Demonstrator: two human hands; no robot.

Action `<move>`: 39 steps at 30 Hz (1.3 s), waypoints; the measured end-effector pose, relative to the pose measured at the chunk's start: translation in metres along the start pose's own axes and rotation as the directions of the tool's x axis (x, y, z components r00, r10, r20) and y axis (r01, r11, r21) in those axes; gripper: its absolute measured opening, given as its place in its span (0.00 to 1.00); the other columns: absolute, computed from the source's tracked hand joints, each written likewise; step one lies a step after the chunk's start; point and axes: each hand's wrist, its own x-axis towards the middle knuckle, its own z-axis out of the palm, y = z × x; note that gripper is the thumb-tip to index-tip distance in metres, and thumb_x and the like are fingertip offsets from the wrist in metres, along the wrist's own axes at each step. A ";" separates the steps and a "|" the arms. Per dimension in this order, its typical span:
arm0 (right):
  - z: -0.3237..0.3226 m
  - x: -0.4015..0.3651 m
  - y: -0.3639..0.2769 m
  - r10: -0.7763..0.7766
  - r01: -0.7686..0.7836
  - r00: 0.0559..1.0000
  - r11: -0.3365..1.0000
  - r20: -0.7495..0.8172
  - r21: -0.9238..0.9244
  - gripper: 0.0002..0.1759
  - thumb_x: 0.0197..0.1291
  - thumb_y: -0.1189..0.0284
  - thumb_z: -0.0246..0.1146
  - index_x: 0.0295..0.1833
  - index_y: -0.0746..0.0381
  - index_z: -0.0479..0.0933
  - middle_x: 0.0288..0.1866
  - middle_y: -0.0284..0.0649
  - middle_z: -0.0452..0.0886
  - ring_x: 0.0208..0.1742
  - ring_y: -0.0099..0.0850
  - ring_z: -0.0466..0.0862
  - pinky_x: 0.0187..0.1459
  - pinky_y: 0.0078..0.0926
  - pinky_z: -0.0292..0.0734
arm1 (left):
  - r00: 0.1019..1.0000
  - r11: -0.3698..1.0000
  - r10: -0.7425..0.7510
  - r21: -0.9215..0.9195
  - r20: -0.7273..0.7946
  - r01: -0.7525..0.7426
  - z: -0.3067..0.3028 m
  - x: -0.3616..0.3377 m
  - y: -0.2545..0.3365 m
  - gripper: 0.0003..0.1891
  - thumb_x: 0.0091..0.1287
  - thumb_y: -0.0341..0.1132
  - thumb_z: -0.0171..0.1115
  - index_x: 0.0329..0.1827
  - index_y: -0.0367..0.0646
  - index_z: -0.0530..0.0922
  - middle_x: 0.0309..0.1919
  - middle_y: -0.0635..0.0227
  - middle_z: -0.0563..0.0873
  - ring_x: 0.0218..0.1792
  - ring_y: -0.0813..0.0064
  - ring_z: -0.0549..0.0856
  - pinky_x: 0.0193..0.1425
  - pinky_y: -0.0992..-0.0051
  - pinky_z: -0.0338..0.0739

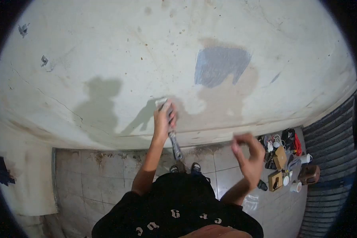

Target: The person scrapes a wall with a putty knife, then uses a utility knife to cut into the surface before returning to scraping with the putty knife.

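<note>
My left hand (165, 117) is raised to the pale wall (146, 63), its fingers wrapped round a flat-headed tool with a mottled grey handle (175, 146). The tool's pale, wide end sits at the wall above my fingertips, and its handle hangs down past my wrist. Off to the right, my right hand (250, 158) is in the air with fingers curved and nothing visible in it; it is a little blurred. A grey patch (222, 65) with streaky edges covers part of the wall, up and to the right of my left hand.
Cardboard boxes (280, 158), white cups (296, 187), a brown case (309, 174) and cables lie on the tiled floor (103, 174) at the right. A ribbed dark shutter (329, 150) stands beyond them. Cracks and small grey spots (44, 60) mark the wall. My feet (195, 167) are close to its base.
</note>
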 end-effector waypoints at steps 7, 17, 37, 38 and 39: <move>-0.042 -0.020 -0.057 -0.636 0.141 0.731 0.494 0.246 0.858 0.23 0.55 0.68 0.71 0.53 0.59 0.71 0.53 0.48 0.71 0.25 0.33 0.82 0.21 0.26 0.79 | 0.988 0.996 -0.081 0.015 -0.131 0.083 -0.069 -0.037 -0.053 0.16 0.71 0.49 0.58 0.33 0.46 0.75 0.15 0.77 0.69 0.09 0.82 0.68 0.12 0.79 0.60; -0.063 0.023 -0.119 -0.775 0.131 0.603 0.329 0.188 0.935 0.18 0.64 0.60 0.65 0.58 0.52 0.79 0.43 0.32 0.82 0.15 0.25 0.72 0.14 0.19 0.72 | 0.990 0.997 -0.068 -0.047 -0.123 0.062 -0.083 -0.037 -0.062 0.15 0.69 0.47 0.61 0.31 0.45 0.76 0.13 0.77 0.69 0.08 0.81 0.68 0.10 0.77 0.61; -0.066 0.023 -0.132 -0.743 0.200 0.667 0.248 0.053 0.948 0.08 0.60 0.69 0.67 0.46 0.47 0.84 0.35 0.25 0.81 0.20 0.25 0.75 0.19 0.21 0.67 | 0.991 0.994 -0.097 -0.052 -0.093 0.093 -0.085 -0.029 -0.068 0.16 0.68 0.48 0.63 0.31 0.46 0.76 0.14 0.76 0.70 0.08 0.79 0.69 0.11 0.76 0.60; -0.065 0.023 -0.132 -0.753 0.203 0.656 0.248 0.057 0.947 0.08 0.60 0.69 0.66 0.45 0.47 0.84 0.35 0.25 0.81 0.20 0.25 0.75 0.19 0.22 0.68 | 0.991 0.995 -0.091 -0.056 -0.093 0.086 -0.084 -0.032 -0.068 0.15 0.68 0.48 0.63 0.31 0.46 0.76 0.14 0.76 0.70 0.08 0.80 0.69 0.11 0.76 0.60; -0.065 0.023 -0.130 -0.764 0.206 0.643 0.243 0.056 0.948 0.08 0.60 0.69 0.66 0.45 0.46 0.84 0.34 0.25 0.80 0.21 0.25 0.75 0.20 0.22 0.68 | 0.992 0.995 -0.083 -0.062 -0.094 0.078 -0.082 -0.032 -0.067 0.15 0.68 0.48 0.62 0.31 0.47 0.76 0.14 0.76 0.70 0.08 0.80 0.69 0.11 0.76 0.60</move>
